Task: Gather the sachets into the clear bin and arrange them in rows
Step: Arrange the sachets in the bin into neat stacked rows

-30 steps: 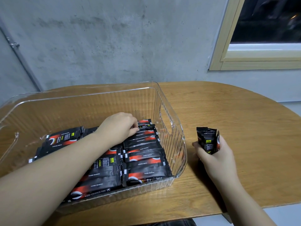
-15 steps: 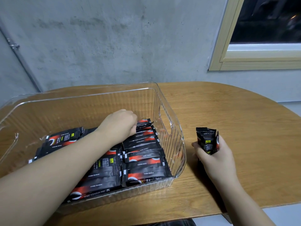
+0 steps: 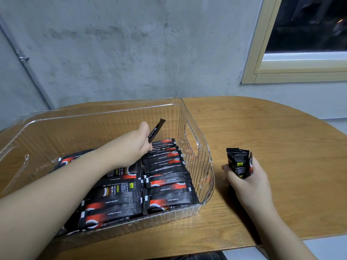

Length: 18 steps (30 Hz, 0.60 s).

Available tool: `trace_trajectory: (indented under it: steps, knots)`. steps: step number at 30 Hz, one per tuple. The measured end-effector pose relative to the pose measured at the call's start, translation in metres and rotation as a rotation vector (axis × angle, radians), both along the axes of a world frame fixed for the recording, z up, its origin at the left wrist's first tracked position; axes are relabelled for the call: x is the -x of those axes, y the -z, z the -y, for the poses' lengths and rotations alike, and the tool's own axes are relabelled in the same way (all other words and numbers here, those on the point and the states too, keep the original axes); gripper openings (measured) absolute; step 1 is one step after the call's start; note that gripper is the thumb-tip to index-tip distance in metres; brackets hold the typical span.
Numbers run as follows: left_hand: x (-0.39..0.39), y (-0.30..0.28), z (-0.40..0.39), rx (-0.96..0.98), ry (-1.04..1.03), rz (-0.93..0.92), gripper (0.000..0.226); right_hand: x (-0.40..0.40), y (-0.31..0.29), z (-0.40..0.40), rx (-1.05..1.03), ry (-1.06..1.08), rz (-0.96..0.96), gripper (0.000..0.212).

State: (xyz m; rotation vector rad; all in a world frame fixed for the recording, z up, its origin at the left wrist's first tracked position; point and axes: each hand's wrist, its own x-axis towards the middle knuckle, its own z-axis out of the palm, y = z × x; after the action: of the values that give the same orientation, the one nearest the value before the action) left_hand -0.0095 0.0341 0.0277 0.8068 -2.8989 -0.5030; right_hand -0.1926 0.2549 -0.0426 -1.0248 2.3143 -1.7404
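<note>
A clear ribbed bin point(image 3: 205, 158) stands on the wooden table, with several black-and-red sachets point(image 3: 167, 182) laid in rows on its floor. My left hand point(image 3: 139, 140) reaches into the bin and pinches one sachet point(image 3: 156, 130), tilted up edge-on above the far end of the right row. To the right of the bin, my right hand point(image 3: 246, 181) rests on the table and grips a small upright bunch of sachets point(image 3: 239, 164).
The round wooden table point(image 3: 272, 137) stretches to the right of the bin. A grey concrete wall stands behind it, with a window frame point(image 3: 262, 59) at the upper right. The bin's right wall has a handle cutout point(image 3: 191, 139).
My left hand has lifted off the right row and now holds one sachet raised at an angle. My right hand and its bunch have stayed in place.
</note>
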Motion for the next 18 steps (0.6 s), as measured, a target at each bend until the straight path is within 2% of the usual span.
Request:
trace_trajectory:
  steps: [10,18]
  knots:
    - [-0.001,0.009,0.003,-0.034,-0.065,-0.132,0.016,-0.001,0.0,0.0,0.015,-0.022,0.019,0.02]
    - [0.014,0.03,0.012,-0.037,-0.031,-0.005,0.014,0.0,0.0,-0.001,0.014,-0.025,0.032,0.021]
